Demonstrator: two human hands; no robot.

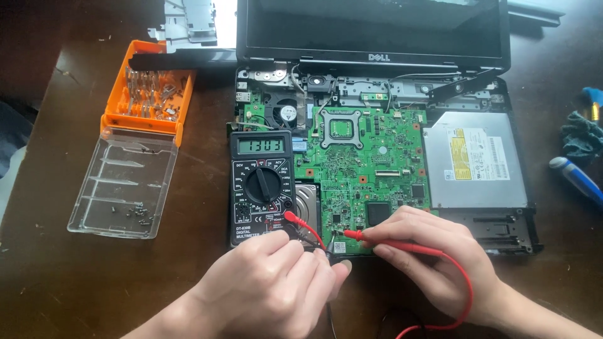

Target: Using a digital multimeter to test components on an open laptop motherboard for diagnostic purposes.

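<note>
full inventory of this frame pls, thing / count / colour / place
laptop: 1, black, opened up, top centre of table
motherboard: 1, green, exposed in laptop base
cooling fan: 1, black, upper left of motherboard
optical drive: 1, silver, right of motherboard
multimeter: 1, black, left of motherboard, display lit
red probe: 1, red with red lead, tip at board's lower edge
bit case: 1, orange, with clear lid open, left
screwdriver: 1, blue and white, far right
cloth: 1, dark teal, far right
table: 1, dark brown wood
left hand: 1, fingers by the multimeter's bottom edge
right hand: 1, pinching red probe
</note>
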